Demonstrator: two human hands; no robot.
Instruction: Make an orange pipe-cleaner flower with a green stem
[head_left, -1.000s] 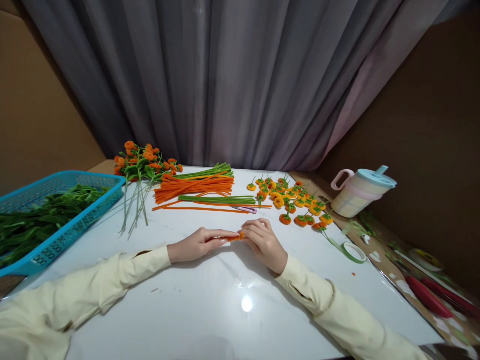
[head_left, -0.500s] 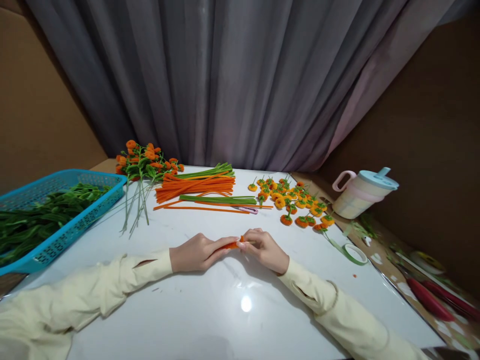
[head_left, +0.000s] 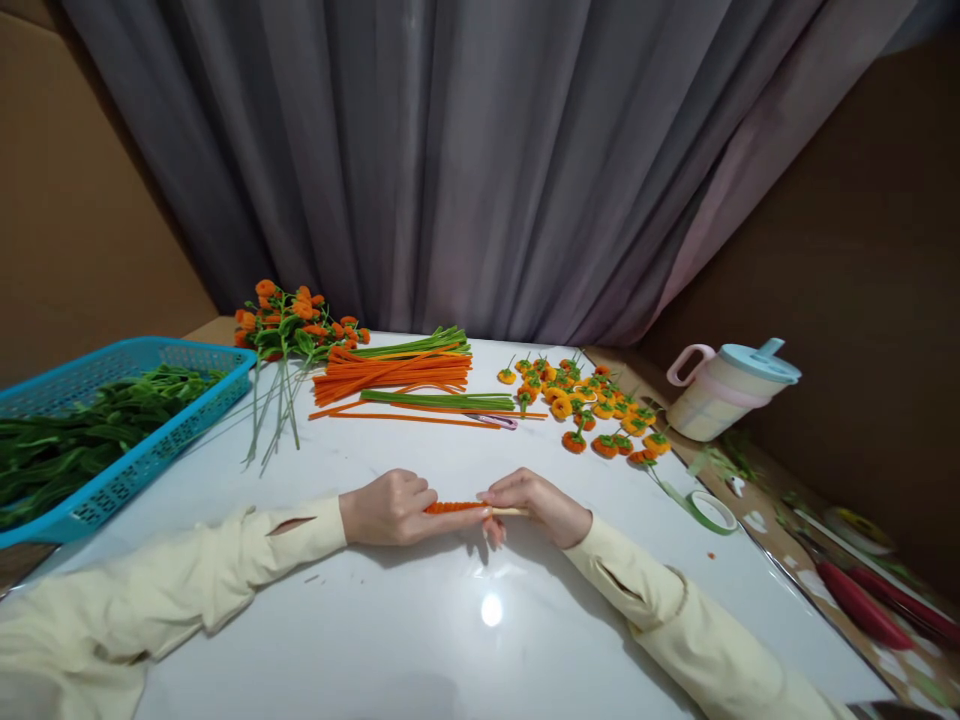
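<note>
My left hand (head_left: 388, 506) and my right hand (head_left: 536, 504) rest on the white table (head_left: 420, 640), both closed on a short stick wrapped in an orange pipe cleaner (head_left: 454, 507). The orange coil lies level between the two hands, with a bare pale end showing under my right fingers. Both arms wear pale yellow sleeves.
Behind the hands lie orange and green pipe cleaners (head_left: 397, 375), finished orange flowers on stems (head_left: 289, 325) and several small orange pumpkins (head_left: 585, 405). A blue basket of green leaves (head_left: 90, 430) stands at the left. A pink-and-blue lidded jug (head_left: 731, 390) and green tape roll (head_left: 709, 510) are at the right.
Both hands have shifted toward me on the table. The orange coil on the stick has lengthened and now lies level between them.
</note>
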